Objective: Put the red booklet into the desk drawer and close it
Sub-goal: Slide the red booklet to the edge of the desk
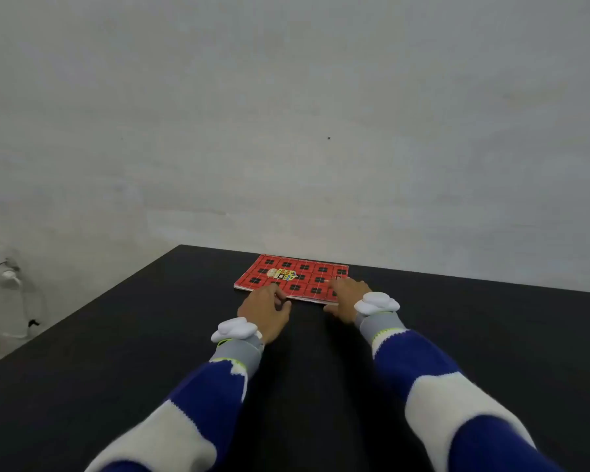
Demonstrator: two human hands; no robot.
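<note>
A red booklet (295, 276) with black squares and a small crest lies flat on the black desk (116, 362), near its far edge by the wall. My left hand (265, 310) rests at the booklet's near edge, fingers curled, fingertips touching that edge. My right hand (346, 294) lies on the booklet's near right corner, fingers spread over the cover and thumb on the desk. Neither hand has lifted it. No drawer shows in this view.
A pale wall rises right behind the desk. At the left, beyond the desk's edge, a clear plastic object (4, 277) stands on the floor. Both of my wrists carry white trackers over grey bands.
</note>
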